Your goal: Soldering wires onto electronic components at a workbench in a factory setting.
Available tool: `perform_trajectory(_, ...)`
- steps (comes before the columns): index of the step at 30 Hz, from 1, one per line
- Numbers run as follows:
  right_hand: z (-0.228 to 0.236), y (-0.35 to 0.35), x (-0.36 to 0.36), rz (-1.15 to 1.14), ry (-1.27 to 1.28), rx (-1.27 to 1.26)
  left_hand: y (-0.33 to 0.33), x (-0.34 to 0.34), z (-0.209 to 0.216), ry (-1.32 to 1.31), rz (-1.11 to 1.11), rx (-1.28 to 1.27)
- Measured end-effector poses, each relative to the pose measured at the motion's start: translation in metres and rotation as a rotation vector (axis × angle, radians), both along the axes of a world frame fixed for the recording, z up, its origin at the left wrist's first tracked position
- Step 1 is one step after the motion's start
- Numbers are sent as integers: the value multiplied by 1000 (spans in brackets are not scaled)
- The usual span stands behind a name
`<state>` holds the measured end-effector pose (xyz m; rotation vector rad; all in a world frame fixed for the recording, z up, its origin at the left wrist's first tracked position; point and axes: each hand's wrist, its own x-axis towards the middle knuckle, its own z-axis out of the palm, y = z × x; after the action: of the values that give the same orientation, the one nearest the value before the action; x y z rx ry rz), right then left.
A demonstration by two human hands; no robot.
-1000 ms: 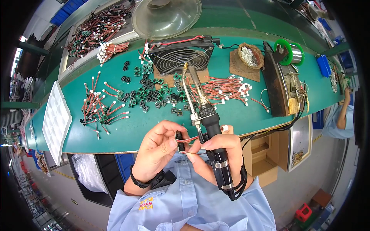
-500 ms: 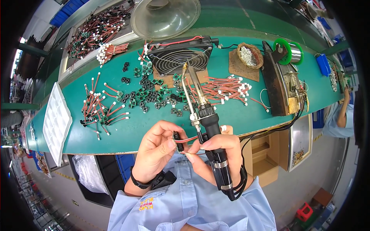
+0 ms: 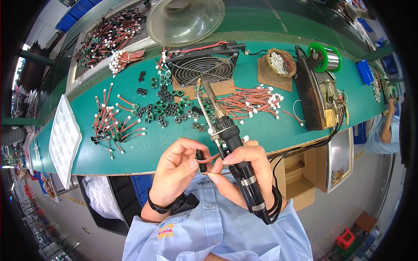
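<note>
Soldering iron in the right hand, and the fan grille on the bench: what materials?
Soldering iron: handle looks like matte black plastic or rubber; shaft and tip are bare metal, brassy and shiny. Fan grille: thin concentric wire rings, silvery, likely plated steel, in a black frame, probably plastic.

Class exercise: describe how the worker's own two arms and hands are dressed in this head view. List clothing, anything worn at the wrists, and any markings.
Both hands, left hand and right hand, are bare, with no gloves. A black band circles the left wrist. The light blue shirt has a collar, a buttoned front and a small orange and yellow embroidered mark on the chest.
</note>
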<state>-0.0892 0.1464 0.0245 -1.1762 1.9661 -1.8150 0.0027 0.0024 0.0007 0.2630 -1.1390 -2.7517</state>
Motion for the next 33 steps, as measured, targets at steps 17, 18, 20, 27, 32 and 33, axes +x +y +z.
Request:
perform_trajectory(17,4,0,-5,11,18,12,1,-2,1,3,12,-16)
perform_trajectory(18,4,0,-5,10,18,12,1,-2,0,3,11,-15)
perform_trajectory(20,2,-1,-4,17,-17,-2,0,-3,0,20,1,-13)
perform_trajectory(27,2,-2,-5,25,-18,-9,0,-2,0,22,5,-30)
perform_trajectory(32,2,-2,-4,26,-47,-4,-1,-1,1,6,4,-64)
perform_trajectory(33,2,-2,-4,24,-49,-2,0,-1,1,3,5,-69)
